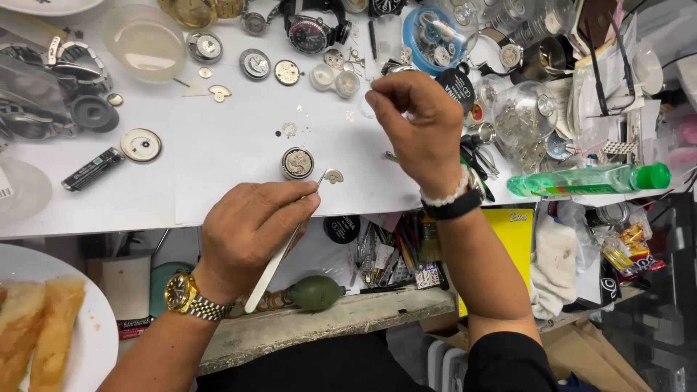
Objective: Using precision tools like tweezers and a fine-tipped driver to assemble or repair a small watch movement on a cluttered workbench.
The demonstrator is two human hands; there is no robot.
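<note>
Looking down at a cluttered white workbench point(218, 160), I see my left hand point(247, 229) at lower centre pinching steel tweezers point(287, 243), angled so their tips grasp a small curved metal plate point(334, 175) just beside the round watch movement point(297, 162) at mid-frame. My right hand point(417, 127), upper centre right, is clenched with fingertips pinched together; I cannot tell what they hold. Loose watch parts lie near, within reach. A green bottle point(588, 179) lies on its side at right.

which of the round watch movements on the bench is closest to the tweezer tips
The movement standing alone mid-bench, just left of the tweezers tips. The other movements lie far up near the bench's back edge.
</note>
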